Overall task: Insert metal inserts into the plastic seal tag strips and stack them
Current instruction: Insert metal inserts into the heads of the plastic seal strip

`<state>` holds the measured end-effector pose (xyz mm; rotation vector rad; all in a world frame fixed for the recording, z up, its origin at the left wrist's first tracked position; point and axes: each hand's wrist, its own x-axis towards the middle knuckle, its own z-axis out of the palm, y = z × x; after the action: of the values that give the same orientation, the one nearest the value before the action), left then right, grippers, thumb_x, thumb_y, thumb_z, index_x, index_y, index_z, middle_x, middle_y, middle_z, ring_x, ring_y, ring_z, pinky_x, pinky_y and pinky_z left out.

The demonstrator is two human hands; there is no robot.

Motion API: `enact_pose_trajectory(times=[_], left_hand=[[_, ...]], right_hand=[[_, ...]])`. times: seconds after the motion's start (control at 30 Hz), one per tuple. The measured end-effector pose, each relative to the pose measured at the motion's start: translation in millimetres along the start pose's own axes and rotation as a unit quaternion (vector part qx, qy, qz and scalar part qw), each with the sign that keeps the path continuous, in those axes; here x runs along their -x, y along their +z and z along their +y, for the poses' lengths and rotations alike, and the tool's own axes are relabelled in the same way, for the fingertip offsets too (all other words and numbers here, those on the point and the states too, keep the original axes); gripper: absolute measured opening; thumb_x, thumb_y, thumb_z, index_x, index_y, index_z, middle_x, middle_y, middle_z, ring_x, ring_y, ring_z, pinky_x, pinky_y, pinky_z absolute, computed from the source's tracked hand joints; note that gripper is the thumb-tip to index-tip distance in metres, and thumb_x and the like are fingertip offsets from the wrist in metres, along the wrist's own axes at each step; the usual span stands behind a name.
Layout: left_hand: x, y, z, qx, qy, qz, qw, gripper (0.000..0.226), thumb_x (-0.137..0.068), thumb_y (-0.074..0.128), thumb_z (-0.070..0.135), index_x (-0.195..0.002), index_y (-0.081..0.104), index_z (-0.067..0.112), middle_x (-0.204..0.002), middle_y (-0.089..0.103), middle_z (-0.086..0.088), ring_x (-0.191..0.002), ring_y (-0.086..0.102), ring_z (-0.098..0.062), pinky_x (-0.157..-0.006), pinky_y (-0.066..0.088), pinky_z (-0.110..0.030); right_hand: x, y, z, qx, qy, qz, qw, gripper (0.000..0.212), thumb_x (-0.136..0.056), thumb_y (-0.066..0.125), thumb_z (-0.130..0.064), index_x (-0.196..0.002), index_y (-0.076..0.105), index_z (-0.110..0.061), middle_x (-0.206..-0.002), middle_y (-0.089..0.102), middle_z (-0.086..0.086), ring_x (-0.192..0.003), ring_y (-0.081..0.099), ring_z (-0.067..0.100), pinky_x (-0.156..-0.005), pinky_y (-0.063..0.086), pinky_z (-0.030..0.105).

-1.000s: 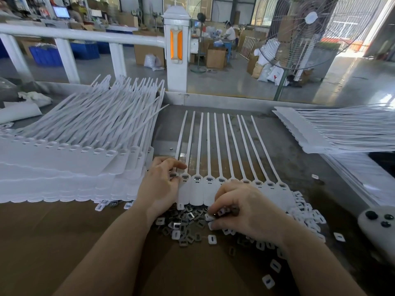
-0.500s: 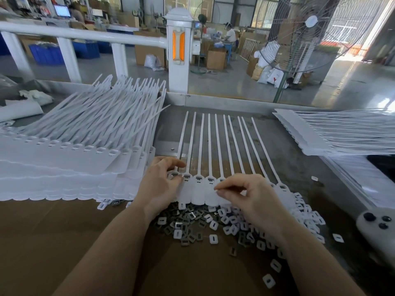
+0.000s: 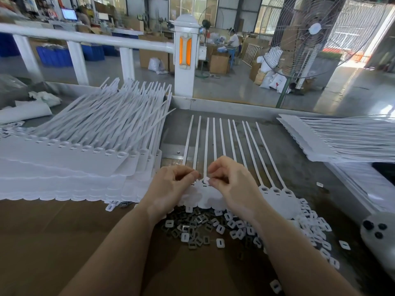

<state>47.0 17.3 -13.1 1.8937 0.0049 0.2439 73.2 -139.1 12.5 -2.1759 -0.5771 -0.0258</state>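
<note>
A white seal tag strip (image 3: 222,146) with several long tails lies flat in front of me, its tag heads toward me. My left hand (image 3: 171,189) has its fingers curled over the strip's left heads, holding them down. My right hand (image 3: 233,184) pinches a small white insert (image 3: 206,180) between thumb and forefinger just above one of the left heads. A pile of loose metal and white inserts (image 3: 205,227) lies below the strip, partly hidden by my wrists.
A tall stack of tag strips (image 3: 70,167) fills the left side. Another stack (image 3: 342,139) lies at the right. A white controller-like device (image 3: 378,233) sits at the right edge. A white railing post (image 3: 184,60) stands behind the table.
My right hand rose from the insert pile with one insert and moved left to the strip's heads beside my left hand, which has barely moved.
</note>
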Motion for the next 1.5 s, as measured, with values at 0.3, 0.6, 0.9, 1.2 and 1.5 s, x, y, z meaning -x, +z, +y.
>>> enact_pose_trajectory(times=[0.3, 0.6, 0.9, 1.2, 1.5], left_hand=[[2, 4, 3, -0.014, 0.006, -0.052, 0.999, 0.005, -0.082, 0.068, 0.023, -0.083, 0.072, 0.025, -0.071, 0.067, 0.018, -0.069, 0.059, 0.007, -0.063, 0.042, -0.006], [-4, 8, -2, -0.145, -0.030, 0.144, 0.978, 0.007, -0.087, 0.063, 0.020, -0.081, 0.064, 0.024, -0.089, 0.061, 0.005, -0.082, 0.055, -0.007, -0.076, 0.044, -0.019], [-7, 4, -8, -0.194, -0.062, 0.189, 0.961, 0.013, -0.089, 0.060, 0.017, -0.090, 0.070, 0.009, -0.095, 0.059, 0.000, -0.078, 0.049, -0.007, -0.066, 0.033, -0.010], [-8, 3, -7, -0.192, -0.072, 0.183, 0.962, 0.008, -0.083, 0.068, 0.017, -0.076, 0.071, 0.016, -0.085, 0.059, 0.005, -0.067, 0.048, -0.001, -0.055, 0.033, -0.006], [-7, 3, -6, -0.196, -0.060, 0.172, 0.963, 0.006, -0.082, 0.068, 0.015, -0.080, 0.068, 0.021, -0.082, 0.060, 0.007, -0.067, 0.049, 0.004, -0.056, 0.034, -0.002]], right_hand=[[5, 3, 6, 0.010, -0.019, -0.008, 1.000, 0.016, -0.087, 0.062, -0.012, -0.092, 0.056, -0.025, -0.089, 0.063, -0.007, -0.088, 0.058, 0.004, -0.079, 0.048, 0.017], [11, 5, 19, 0.233, -0.075, -0.005, 0.969, 0.030, -0.097, 0.045, -0.030, -0.122, 0.059, -0.028, -0.126, 0.058, -0.011, -0.118, 0.048, 0.005, -0.103, 0.031, 0.025], [12, 1, 27, 0.244, -0.065, -0.020, 0.967, 0.031, -0.097, 0.041, -0.035, -0.122, 0.059, -0.032, -0.125, 0.058, -0.016, -0.115, 0.049, 0.003, -0.103, 0.034, 0.028], [12, 1, 30, 0.246, -0.070, -0.028, 0.966, 0.031, -0.097, 0.041, -0.035, -0.123, 0.058, -0.033, -0.127, 0.056, -0.016, -0.117, 0.047, 0.003, -0.104, 0.033, 0.029], [13, 2, 32, 0.246, -0.069, -0.023, 0.967, 0.030, -0.097, 0.041, -0.036, -0.122, 0.059, -0.033, -0.125, 0.057, -0.017, -0.115, 0.047, 0.002, -0.100, 0.030, 0.025]])
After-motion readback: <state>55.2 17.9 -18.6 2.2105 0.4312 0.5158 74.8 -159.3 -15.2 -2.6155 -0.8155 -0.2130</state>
